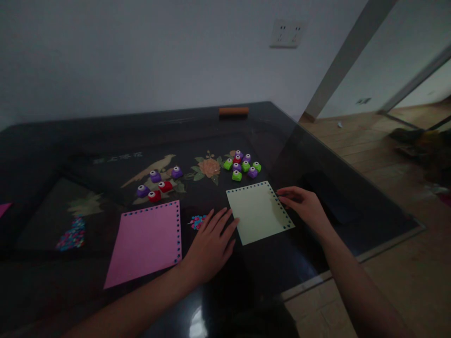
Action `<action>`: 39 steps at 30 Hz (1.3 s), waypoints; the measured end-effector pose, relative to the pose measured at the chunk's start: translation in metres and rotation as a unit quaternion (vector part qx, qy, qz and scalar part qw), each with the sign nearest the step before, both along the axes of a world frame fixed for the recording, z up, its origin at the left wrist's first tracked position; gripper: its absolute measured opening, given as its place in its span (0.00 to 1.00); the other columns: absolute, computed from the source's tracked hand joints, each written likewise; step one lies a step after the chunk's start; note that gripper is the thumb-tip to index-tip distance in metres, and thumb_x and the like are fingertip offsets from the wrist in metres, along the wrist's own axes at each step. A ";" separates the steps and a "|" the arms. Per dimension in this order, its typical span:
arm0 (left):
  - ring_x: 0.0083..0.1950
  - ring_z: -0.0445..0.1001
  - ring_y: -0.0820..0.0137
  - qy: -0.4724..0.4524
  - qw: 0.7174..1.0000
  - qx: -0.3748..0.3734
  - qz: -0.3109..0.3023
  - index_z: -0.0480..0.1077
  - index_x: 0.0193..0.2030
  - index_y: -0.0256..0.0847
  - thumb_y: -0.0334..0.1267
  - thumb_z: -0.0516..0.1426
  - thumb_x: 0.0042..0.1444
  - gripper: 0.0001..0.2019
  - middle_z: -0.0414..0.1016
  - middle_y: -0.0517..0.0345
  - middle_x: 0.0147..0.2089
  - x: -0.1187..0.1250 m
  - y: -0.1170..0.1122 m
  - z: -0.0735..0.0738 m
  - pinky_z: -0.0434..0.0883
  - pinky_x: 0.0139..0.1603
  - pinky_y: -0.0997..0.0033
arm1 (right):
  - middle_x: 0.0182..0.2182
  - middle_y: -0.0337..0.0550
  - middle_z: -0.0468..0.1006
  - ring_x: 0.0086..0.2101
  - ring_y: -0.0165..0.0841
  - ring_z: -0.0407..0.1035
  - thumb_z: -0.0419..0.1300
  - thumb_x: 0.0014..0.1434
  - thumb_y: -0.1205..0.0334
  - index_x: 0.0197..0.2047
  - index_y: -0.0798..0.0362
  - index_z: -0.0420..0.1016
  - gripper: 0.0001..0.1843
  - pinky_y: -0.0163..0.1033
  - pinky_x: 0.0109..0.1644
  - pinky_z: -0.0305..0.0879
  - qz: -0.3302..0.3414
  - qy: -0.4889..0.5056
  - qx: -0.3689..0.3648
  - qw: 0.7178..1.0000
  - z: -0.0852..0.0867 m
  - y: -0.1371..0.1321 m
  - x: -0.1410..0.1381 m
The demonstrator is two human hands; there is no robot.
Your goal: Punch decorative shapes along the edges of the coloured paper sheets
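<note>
A square pale yellow sheet of paper point(259, 213) lies on the dark table, with small dark punched shapes along its top and right edges. The fingers and thumb of my right hand point(306, 206) close around the sheet's right edge. My left hand point(213, 244) rests palm down with its fingers spread, fingertips at the sheet's left edge. Partly under those fingers is a small pile of pink and blue confetti point(196, 221). Left of it lies a pink sheet point(148, 239) with similar dark shapes along its top and right edges.
Beyond the yellow sheet sits a cluster of green, purple and red craft punches point(237, 176). More purple and red punches point(165, 187) stand behind the pink sheet. A confetti heap point(73, 234) lies at left. A brown cylinder point(233, 111) rests near the table's back edge.
</note>
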State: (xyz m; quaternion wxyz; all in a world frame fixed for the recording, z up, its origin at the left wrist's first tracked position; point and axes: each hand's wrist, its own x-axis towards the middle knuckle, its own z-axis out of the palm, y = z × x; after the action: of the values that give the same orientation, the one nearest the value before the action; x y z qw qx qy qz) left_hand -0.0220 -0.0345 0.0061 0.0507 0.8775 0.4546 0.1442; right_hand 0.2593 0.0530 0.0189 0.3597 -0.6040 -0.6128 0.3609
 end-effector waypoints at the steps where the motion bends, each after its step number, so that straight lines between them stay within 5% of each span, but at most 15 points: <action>1: 0.68 0.57 0.56 0.003 1.000 0.004 0.000 0.61 0.62 0.38 0.36 0.50 0.62 0.22 0.63 0.43 0.65 0.000 0.000 0.000 0.56 0.67 0.46 | 0.35 0.47 0.81 0.31 0.37 0.74 0.65 0.47 0.55 0.38 0.54 0.79 0.15 0.42 0.33 0.71 0.001 -0.004 0.001 1.000 0.000 0.000 0.001; 8: 0.68 0.56 0.55 0.040 0.997 0.064 -0.018 0.59 0.64 0.39 0.39 0.51 0.63 0.23 0.59 0.44 0.67 0.001 -0.003 0.005 0.56 0.67 0.47 | 0.37 0.49 0.81 0.33 0.39 0.75 0.66 0.47 0.52 0.39 0.53 0.79 0.17 0.42 0.34 0.71 -0.001 -0.020 0.016 1.000 -0.008 0.004 0.007; 14: 0.67 0.58 0.59 0.003 0.996 0.072 -0.056 0.64 0.58 0.41 0.37 0.51 0.62 0.17 0.63 0.50 0.66 -0.004 -0.011 0.038 0.56 0.67 0.50 | 0.37 0.50 0.82 0.33 0.40 0.75 0.66 0.46 0.51 0.39 0.53 0.79 0.19 0.42 0.31 0.72 -0.012 -0.012 0.006 1.000 -0.010 0.007 0.009; 18: 0.64 0.63 0.62 -0.049 0.996 0.075 -0.030 0.66 0.55 0.41 0.32 0.50 0.62 0.15 0.67 0.49 0.62 -0.046 -0.006 0.054 0.62 0.63 0.52 | 0.38 0.51 0.81 0.35 0.42 0.75 0.65 0.48 0.48 0.42 0.54 0.78 0.22 0.41 0.30 0.72 -0.013 -0.008 0.005 1.000 -0.009 0.008 0.010; 23: 0.57 0.69 0.61 -0.079 0.988 0.062 0.120 0.69 0.52 0.41 0.31 0.49 0.62 0.15 0.72 0.48 0.55 -0.138 0.004 0.039 0.68 0.57 0.52 | 0.40 0.50 0.81 0.35 0.40 0.75 0.63 0.50 0.48 0.42 0.53 0.78 0.20 0.41 0.34 0.73 -0.007 -0.035 0.038 0.999 0.011 0.003 -0.002; 29: 0.55 0.71 0.60 -0.131 0.961 0.029 0.241 0.70 0.49 0.40 0.35 0.48 0.60 0.14 0.73 0.49 0.52 -0.207 0.002 0.014 0.68 0.57 0.52 | 0.36 0.47 0.81 0.32 0.37 0.75 0.60 0.54 0.51 0.42 0.51 0.79 0.16 0.40 0.34 0.72 0.119 -0.094 0.073 0.986 0.045 -0.006 -0.066; 34: 0.55 0.70 0.59 -0.130 0.963 -0.009 0.236 0.70 0.51 0.41 0.40 0.49 0.61 0.15 0.73 0.49 0.52 -0.214 0.001 0.014 0.67 0.58 0.52 | 0.41 0.46 0.78 0.36 0.35 0.73 0.58 0.59 0.63 0.47 0.52 0.75 0.13 0.40 0.39 0.71 0.293 -0.142 0.110 0.939 0.050 -0.006 -0.148; 39: 0.59 0.66 0.58 -0.096 0.969 -0.045 0.224 0.67 0.56 0.40 0.44 0.52 0.61 0.19 0.69 0.47 0.56 -0.214 -0.002 0.015 0.64 0.59 0.51 | 0.47 0.51 0.75 0.49 0.40 0.68 0.61 0.58 0.64 0.51 0.57 0.73 0.17 0.46 0.52 0.66 0.370 -0.241 0.159 0.883 0.034 0.000 -0.217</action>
State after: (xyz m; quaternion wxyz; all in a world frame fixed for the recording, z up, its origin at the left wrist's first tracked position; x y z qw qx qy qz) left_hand -0.2362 -0.0361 0.0211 0.1000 0.7318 0.6389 0.2152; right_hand 0.0422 0.0532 0.0526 0.1327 -0.3369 -0.9083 0.2093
